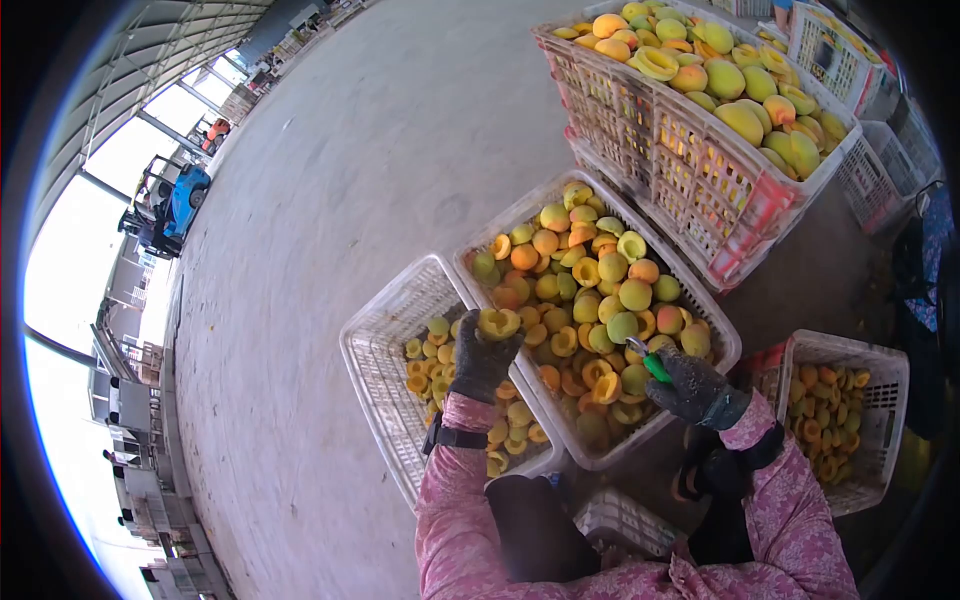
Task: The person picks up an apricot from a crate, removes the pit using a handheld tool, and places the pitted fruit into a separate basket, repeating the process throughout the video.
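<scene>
My left hand (484,358), in a dark grey work glove, is closed around a peach half (498,323) whose hollow faces up. It is above the rim between two white plastic crates. In my gloved right hand (694,387) is a green-handled pitting tool (656,367) with a curved metal tip, close to a greenish peach (622,327). The middle crate (712,310) holds whole peaches and halves, many with hollows showing. Peach halves (512,425) lie in the left crate (392,318), partly hidden by my left hand and arm.
Stacked crates (690,170) heaped with peaches stand at the upper right. Another crate (885,375) of halves is to my right. Several more crates (830,45) stand behind. A blue forklift (180,205) is far off to the left, beyond the concrete floor (300,250).
</scene>
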`<state>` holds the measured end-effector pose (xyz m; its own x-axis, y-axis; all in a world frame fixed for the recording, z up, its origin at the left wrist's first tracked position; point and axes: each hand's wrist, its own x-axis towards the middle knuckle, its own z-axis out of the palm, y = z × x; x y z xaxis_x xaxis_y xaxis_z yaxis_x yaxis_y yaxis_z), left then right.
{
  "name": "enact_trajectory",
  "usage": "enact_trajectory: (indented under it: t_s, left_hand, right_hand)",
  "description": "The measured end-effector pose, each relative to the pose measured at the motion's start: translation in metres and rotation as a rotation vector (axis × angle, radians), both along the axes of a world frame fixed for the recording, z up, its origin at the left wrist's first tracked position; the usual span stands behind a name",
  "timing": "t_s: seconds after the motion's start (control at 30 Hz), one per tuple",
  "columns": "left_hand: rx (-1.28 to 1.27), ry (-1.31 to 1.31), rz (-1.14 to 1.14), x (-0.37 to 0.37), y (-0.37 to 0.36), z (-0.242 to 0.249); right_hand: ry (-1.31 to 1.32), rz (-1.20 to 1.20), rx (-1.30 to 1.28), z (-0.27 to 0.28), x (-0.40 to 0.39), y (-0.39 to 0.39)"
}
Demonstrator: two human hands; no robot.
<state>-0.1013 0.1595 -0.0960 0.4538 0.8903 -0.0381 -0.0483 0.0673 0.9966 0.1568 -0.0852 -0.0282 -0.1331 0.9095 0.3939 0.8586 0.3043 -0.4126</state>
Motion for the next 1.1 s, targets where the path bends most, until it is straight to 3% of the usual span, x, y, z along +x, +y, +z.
enact_trajectory:
  t_s: [0.03, 0.1, 0.13, 0.2, 0.27, 0.3, 0.33, 0.43, 0.47, 0.53, 0.57, 0.63, 0.67, 0.7, 0.77, 0.9, 0.97, 1.1]
  left_hand:
    - [0.269, 0.257, 0.113, -0.026, 0.019, -0.014]
    - [0.022, 0.521, 0.601, -0.036, 0.030, 0.012]
    - [0.021, 0.523, 0.600, -0.031, 0.027, 0.021]
    - [0.814, 1.046, 0.591, -0.016, 0.021, 0.033]
    - [0.705, 0.810, 0.231, 0.013, 0.024, 0.009]
    - [0.566, 0.951, 0.065, 0.037, 0.007, 0.026]
    - [0.737, 1.009, 0.001, 0.048, 0.004, 0.005]
    - [1.007, 1.747, -0.413, 0.070, 0.012, -0.084]
    - [1.005, 1.743, -0.411, 0.071, 0.012, -0.080]
    - [0.723, 1.500, -0.306, 0.071, 0.012, -0.051]
    - [0.721, 1.501, -0.313, 0.069, 0.009, -0.035]
    - [0.537, 0.990, -0.322, 0.061, 0.008, -0.002]
    - [0.532, 0.798, -0.293, 0.053, 0.013, -0.017]
    - [0.539, 0.802, -0.289, 0.048, 0.007, -0.008]
    - [-0.198, -0.139, -0.234, 0.039, -0.009, 0.015]
    - [-0.212, -0.304, -0.248, 0.024, -0.020, 0.023]
    - [-0.157, -0.284, -0.256, 0.019, -0.024, 0.028]
    - [-0.191, -0.340, -0.212, 0.009, -0.029, 0.028]
  right_hand:
    - [0.102, -0.049, -0.056, 0.002, -0.002, 0.000]
    - [0.206, -0.100, -0.112, 0.006, -0.003, 0.001]
    - [0.246, -0.092, -0.147, 0.007, -0.004, 0.001]
    - [0.287, -0.084, -0.183, 0.007, -0.005, 0.003]
    - [0.289, -0.071, -0.171, 0.003, -0.007, 0.004]
    - [0.286, -0.073, -0.172, 0.001, -0.007, 0.005]
    - [0.264, -0.078, -0.181, -0.001, -0.007, 0.005]
    - [0.211, -0.077, -0.160, -0.012, -0.006, 0.001]
    - [0.188, -0.077, -0.125, -0.015, -0.004, 0.001]
    - [0.158, -0.058, -0.082, -0.015, -0.001, 0.002]
    - [0.137, -0.039, -0.041, -0.016, -0.002, 0.001]
    - [0.081, -0.018, -0.018, -0.006, -0.002, 0.001]
    - [0.019, 0.004, 0.008, -0.002, -0.003, 0.001]
    - [0.021, 0.006, 0.017, 0.000, -0.004, 0.002]
    - [0.085, 0.001, -0.067, 0.003, -0.006, 0.002]
    - [0.058, 0.020, -0.007, 0.005, -0.010, 0.002]
    - [0.245, -0.048, -0.341, 0.009, -0.011, 0.001]
    - [0.247, -0.047, -0.270, 0.005, -0.013, 0.002]
